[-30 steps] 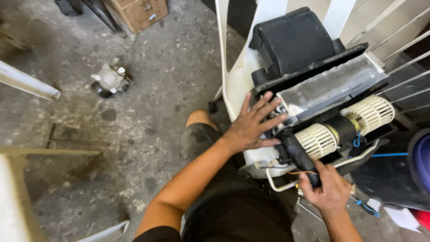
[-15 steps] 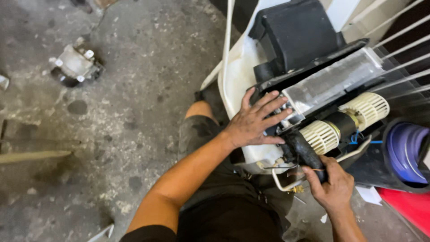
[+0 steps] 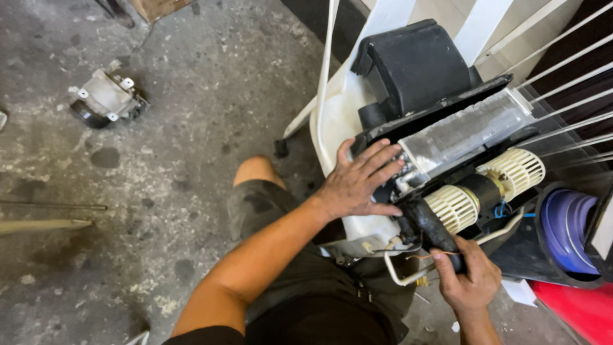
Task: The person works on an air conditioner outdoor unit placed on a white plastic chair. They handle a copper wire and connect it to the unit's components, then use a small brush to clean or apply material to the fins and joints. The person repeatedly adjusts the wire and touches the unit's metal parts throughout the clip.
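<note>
Your left hand lies spread flat on the blower unit, bracing it on the white chair. Right hand is clamped round the black insulated pipe at its near end, likely to work it loose.

Floor: grey concrete, stained and speckled.
Metal part: small, grey and black, lying alone on floor, upper left.
Cardboard box: brown, at top edge, only a corner in view.
Purple ribbed hose: coiled, far right.
Red surface: lower right corner.
Thin rod: flat on floor, left edge.
</note>
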